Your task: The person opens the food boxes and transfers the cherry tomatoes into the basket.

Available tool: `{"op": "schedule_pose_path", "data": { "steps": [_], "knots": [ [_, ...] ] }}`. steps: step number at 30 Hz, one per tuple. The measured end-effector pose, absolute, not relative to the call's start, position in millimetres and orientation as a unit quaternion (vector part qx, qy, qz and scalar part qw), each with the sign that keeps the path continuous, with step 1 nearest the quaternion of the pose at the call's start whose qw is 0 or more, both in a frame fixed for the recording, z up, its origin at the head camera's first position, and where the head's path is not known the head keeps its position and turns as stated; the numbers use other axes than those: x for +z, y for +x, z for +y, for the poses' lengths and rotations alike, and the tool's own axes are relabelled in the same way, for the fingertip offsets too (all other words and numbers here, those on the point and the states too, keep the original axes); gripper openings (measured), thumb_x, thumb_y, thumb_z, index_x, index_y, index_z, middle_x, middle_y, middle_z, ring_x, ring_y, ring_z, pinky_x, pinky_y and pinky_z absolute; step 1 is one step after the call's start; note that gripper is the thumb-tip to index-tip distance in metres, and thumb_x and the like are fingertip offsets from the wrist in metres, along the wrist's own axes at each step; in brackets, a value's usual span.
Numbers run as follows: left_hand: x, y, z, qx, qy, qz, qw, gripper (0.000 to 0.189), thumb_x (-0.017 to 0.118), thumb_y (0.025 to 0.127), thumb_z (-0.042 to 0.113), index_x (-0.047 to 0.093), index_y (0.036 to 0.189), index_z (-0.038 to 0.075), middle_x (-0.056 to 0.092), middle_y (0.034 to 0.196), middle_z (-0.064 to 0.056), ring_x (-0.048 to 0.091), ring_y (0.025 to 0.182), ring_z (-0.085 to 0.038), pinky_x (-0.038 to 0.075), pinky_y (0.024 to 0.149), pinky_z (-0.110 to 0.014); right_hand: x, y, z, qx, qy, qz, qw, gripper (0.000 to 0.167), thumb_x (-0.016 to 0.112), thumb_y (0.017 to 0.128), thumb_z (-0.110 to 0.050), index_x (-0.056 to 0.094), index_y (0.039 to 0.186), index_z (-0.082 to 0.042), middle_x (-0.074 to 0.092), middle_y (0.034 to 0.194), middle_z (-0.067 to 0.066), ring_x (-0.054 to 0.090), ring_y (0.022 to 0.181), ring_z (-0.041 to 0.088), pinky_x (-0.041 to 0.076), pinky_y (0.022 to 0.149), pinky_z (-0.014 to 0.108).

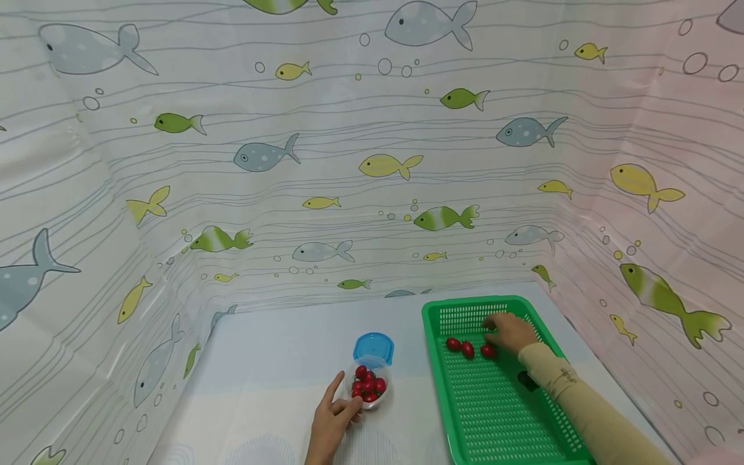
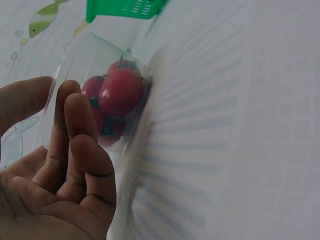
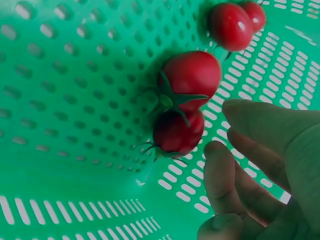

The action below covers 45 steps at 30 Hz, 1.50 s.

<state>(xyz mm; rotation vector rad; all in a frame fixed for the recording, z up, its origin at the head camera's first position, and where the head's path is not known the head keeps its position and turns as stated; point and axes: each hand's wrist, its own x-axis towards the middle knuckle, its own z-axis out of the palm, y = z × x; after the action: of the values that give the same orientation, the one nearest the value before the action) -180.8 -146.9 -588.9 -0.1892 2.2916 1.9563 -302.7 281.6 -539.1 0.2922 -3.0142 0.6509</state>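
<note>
In the head view my left hand (image 1: 332, 423) is at the near left side of a clear plastic cup (image 1: 385, 395) full of red cherry tomatoes (image 1: 369, 385). Its thumb and fingers hold the cup's wall, as the left wrist view also shows. My right hand (image 1: 510, 331) is inside a green plastic basket (image 1: 440, 381), near the far end. Several cherry tomatoes (image 3: 189, 80) lie on the basket's floor. Thumb and fingertips are spread close beside two of them, with nothing between.
A blue lid (image 1: 373, 347) lies just behind the cup, on the white table (image 1: 261, 368). Fish-patterned sheeting (image 1: 325, 194) rises at the back and on both sides. A small black item (image 1: 527, 381) shows by the right sleeve (image 1: 587, 403).
</note>
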Motion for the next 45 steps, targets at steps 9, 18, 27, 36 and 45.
{"op": "schedule_pose_path", "data": {
  "steps": [9, 18, 27, 36, 45],
  "knots": [
    [-591, -181, -148, 0.654, -0.054, 0.752, 0.052, 0.081, 0.072, 0.097, 0.030, 0.027, 0.160, 0.005, 0.074, 0.090, -0.017, 0.067, 0.076, -0.023, 0.050, 0.067, -0.030, -533, -297, 268, 0.223, 0.118, -0.966, 0.050, 0.025, 0.081, 0.085, -0.017, 0.075, 0.109, -0.009, 0.075, 0.106, 0.007, 0.069, 0.099, 0.030, 0.055, 0.079, 0.050],
    [-593, -182, -149, 0.655, -0.052, 0.752, 0.052, 0.081, 0.071, 0.097, 0.030, 0.026, 0.160, 0.004, 0.074, 0.090, -0.017, 0.068, 0.076, -0.023, 0.050, 0.066, -0.030, -515, -293, 245, 0.217, 0.150, -0.962, 0.073, 0.026, 0.078, 0.089, -0.018, 0.074, 0.113, -0.010, 0.074, 0.108, 0.005, 0.068, 0.104, 0.029, 0.054, 0.085, 0.050],
    [-593, -182, -148, 0.656, -0.056, 0.750, 0.059, 0.083, 0.070, 0.098, 0.030, 0.023, 0.161, 0.004, 0.074, 0.090, -0.017, 0.068, 0.076, -0.023, 0.051, 0.067, -0.031, -494, -285, 207, 0.232, 0.204, -0.947, 0.092, 0.028, 0.078, 0.090, -0.018, 0.074, 0.116, -0.009, 0.074, 0.109, 0.005, 0.069, 0.103, 0.025, 0.054, 0.085, 0.047],
    [-595, -182, -148, 0.652, -0.054, 0.754, 0.060, 0.082, 0.070, 0.098, 0.029, 0.022, 0.161, 0.003, 0.074, 0.088, -0.015, 0.068, 0.076, -0.022, 0.051, 0.067, -0.030, -485, -280, 176, 0.259, 0.223, -0.936, 0.081, 0.028, 0.079, 0.090, -0.020, 0.074, 0.116, -0.013, 0.074, 0.108, 0.002, 0.069, 0.101, 0.026, 0.055, 0.080, 0.044],
    [-593, -181, -147, 0.655, -0.050, 0.752, 0.060, 0.082, 0.069, 0.099, 0.027, 0.021, 0.161, 0.002, 0.074, 0.087, -0.014, 0.067, 0.076, -0.022, 0.051, 0.067, -0.031, -486, -274, 144, 0.222, 0.265, -0.935, 0.075, 0.025, 0.079, 0.089, -0.025, 0.075, 0.113, -0.018, 0.072, 0.100, -0.006, 0.068, 0.094, 0.016, 0.054, 0.077, 0.035]
  ]
}}
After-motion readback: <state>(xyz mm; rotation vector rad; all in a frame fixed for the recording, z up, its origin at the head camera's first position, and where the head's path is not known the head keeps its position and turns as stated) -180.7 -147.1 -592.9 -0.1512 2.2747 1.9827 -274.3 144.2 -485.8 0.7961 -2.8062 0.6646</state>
